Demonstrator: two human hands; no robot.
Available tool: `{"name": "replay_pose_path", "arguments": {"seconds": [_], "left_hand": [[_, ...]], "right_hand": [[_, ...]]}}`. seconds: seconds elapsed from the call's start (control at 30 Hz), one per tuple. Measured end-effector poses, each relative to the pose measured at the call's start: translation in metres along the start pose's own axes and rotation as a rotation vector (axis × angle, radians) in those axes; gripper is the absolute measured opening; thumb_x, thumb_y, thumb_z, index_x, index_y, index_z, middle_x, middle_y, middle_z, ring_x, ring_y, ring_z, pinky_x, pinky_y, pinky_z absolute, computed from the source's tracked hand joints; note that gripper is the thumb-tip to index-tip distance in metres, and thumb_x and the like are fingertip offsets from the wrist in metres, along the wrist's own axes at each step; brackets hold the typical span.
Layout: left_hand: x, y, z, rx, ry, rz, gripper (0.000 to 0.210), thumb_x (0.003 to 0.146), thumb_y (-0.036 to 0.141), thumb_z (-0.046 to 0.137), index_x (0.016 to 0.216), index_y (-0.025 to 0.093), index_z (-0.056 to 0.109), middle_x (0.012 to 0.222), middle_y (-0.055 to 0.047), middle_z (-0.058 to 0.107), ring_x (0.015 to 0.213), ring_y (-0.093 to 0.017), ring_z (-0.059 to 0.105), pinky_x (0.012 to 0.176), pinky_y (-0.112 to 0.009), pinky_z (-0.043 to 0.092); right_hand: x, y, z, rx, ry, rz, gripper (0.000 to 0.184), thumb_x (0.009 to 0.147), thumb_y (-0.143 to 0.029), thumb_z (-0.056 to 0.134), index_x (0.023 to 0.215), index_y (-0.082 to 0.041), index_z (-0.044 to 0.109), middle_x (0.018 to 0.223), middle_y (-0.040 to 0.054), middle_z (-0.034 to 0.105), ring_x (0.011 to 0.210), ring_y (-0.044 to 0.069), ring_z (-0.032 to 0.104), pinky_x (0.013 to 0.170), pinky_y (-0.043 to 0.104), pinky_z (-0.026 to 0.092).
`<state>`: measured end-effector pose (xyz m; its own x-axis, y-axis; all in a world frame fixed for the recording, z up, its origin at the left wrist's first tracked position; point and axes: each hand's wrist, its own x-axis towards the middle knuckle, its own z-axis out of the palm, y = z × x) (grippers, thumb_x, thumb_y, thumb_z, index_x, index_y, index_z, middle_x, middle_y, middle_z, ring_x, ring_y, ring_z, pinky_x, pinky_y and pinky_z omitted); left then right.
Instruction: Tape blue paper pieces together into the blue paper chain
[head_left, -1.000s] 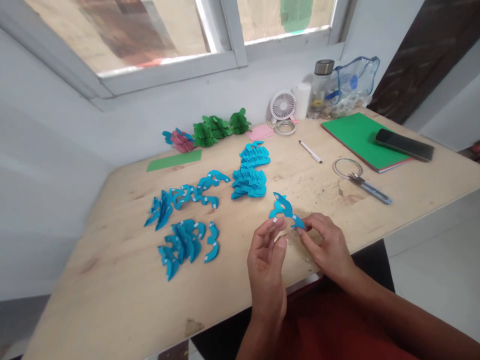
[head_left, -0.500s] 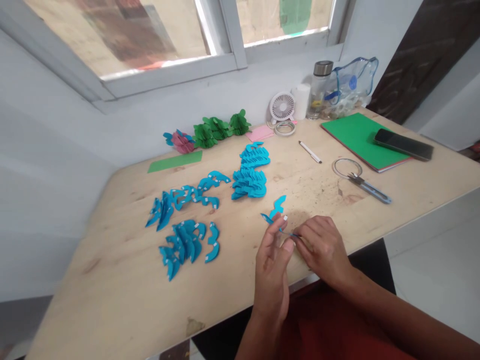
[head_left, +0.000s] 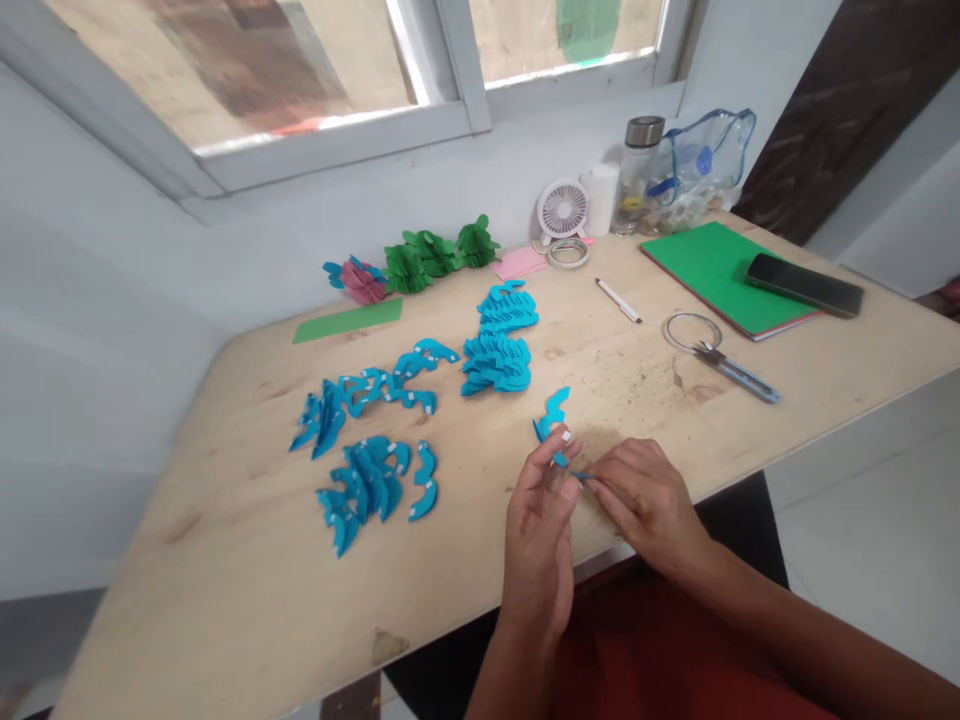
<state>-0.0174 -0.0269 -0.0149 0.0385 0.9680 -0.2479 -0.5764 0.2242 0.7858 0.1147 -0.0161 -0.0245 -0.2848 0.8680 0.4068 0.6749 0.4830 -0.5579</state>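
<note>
Pinching blue paper (head_left: 582,477) left of the cutter (head_left: 741,374), the right hand (head_left: 651,500) is closed; the left hand (head_left: 536,530) curls half-open, grip unclear.

Cutouts (head_left: 367,485) on table (head_left: 262,600), pen (head_left: 619,301) right, phone (head_left: 805,285) on papers (head_left: 705,270)

Blue paper cutout (head_left: 560,460), nearly edge-on

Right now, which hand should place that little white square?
Probably the left hand: the small white square sits at its fingertip, while the right hand pinches the thin blue paper piece.
</note>
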Motion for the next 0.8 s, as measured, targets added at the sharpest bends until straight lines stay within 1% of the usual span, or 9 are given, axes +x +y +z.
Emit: {"name": "replay_pose_path", "arguments": {"seconds": [0.17, 0.33, 0.43, 0.5, 0.6, 0.67, 0.73, 0.8], "left_hand": [[-0.002, 0.0, -0.001, 0.026, -0.015, 0.005, 0.028, 0.077, 0.026, 0.067, 0.104, 0.022, 0.068, 0.136, -0.009, 0.052, 0.13, -0.03, 0.041, 0.108, -0.047, 0.028], [-0.001, -0.001, -0.003, 0.03, -0.044, 0.004, 0.03, 0.077, 0.026, 0.067, 0.106, 0.023, 0.067, 0.138, -0.009, 0.05, 0.129, -0.029, 0.042, 0.107, -0.045, 0.032], [-0.001, -0.002, -0.004, 0.045, -0.062, 0.021, 0.029, 0.077, 0.026, 0.066, 0.106, 0.023, 0.067, 0.14, -0.008, 0.048, 0.13, -0.028, 0.041, 0.107, -0.044, 0.033], [-0.001, -0.002, -0.004, 0.08, -0.067, 0.035, 0.028, 0.078, 0.026, 0.065, 0.106, 0.024, 0.067, 0.139, -0.008, 0.048, 0.13, -0.027, 0.041, 0.106, -0.043, 0.033], [-0.002, 0.0, -0.005, 0.177, -0.068, 0.085, 0.026, 0.081, 0.023, 0.063, 0.107, 0.024, 0.066, 0.136, -0.008, 0.051, 0.132, -0.025, 0.039, 0.106, -0.039, 0.033], [-0.002, 0.002, -0.008, 0.286, -0.09, 0.125, 0.026, 0.082, 0.023, 0.061, 0.107, 0.024, 0.066, 0.136, -0.007, 0.051, 0.132, -0.023, 0.038, 0.105, -0.036, 0.034], [-0.002, 0.003, -0.011, 0.424, -0.148, 0.145, 0.027, 0.083, 0.023, 0.06, 0.109, 0.025, 0.065, 0.137, -0.008, 0.049, 0.131, -0.024, 0.04, 0.102, -0.035, 0.036], [-0.003, 0.005, -0.013, 0.544, -0.226, 0.15, 0.027, 0.084, 0.021, 0.058, 0.11, 0.024, 0.063, 0.136, -0.008, 0.05, 0.129, -0.024, 0.042, 0.1, -0.036, 0.037]], "right_hand": [[-0.001, 0.002, 0.002, 0.016, 0.068, 0.079, 0.014, 0.088, -0.02, 0.052, 0.074, -0.019, 0.056, 0.069, 0.0019, 0.061, 0.069, 0.017, 0.054, 0.068, 0.033, 0.039], [-0.001, 0.003, 0.004, 0.023, 0.098, 0.118, 0.014, 0.086, -0.021, 0.054, 0.072, -0.02, 0.053, 0.067, 0.001, 0.059, 0.068, 0.016, 0.054, 0.067, 0.032, 0.039], [-0.001, 0.002, 0.003, 0.056, 0.089, 0.143, 0.014, 0.086, -0.021, 0.054, 0.072, -0.02, 0.052, 0.067, 0.0011, 0.059, 0.068, 0.017, 0.054, 0.067, 0.032, 0.039], [-0.001, 0.002, 0.0, 0.121, 0.039, 0.145, 0.01, 0.086, -0.022, 0.054, 0.076, -0.02, 0.054, 0.071, 0.0018, 0.061, 0.072, 0.018, 0.055, 0.07, 0.034, 0.039], [0.0, 0.001, -0.008, 0.271, -0.043, 0.196, 0.007, 0.086, -0.027, 0.056, 0.084, -0.021, 0.059, 0.08, 0.0027, 0.064, 0.08, 0.018, 0.057, 0.075, 0.034, 0.041], [0.003, 0.002, -0.014, 0.358, -0.026, 0.299, 0.011, 0.086, -0.03, 0.055, 0.086, -0.021, 0.061, 0.082, 0.0026, 0.064, 0.081, 0.018, 0.058, 0.075, 0.032, 0.042], [0.008, 0.003, -0.019, 0.428, 0.011, 0.406, 0.015, 0.087, -0.032, 0.054, 0.085, -0.02, 0.063, 0.082, 0.0026, 0.064, 0.079, 0.017, 0.058, 0.074, 0.031, 0.043], [0.016, 0.006, -0.022, 0.498, -0.005, 0.464, 0.017, 0.086, -0.034, 0.054, 0.087, -0.02, 0.065, 0.084, 0.0028, 0.065, 0.081, 0.017, 0.059, 0.076, 0.031, 0.043]]}}
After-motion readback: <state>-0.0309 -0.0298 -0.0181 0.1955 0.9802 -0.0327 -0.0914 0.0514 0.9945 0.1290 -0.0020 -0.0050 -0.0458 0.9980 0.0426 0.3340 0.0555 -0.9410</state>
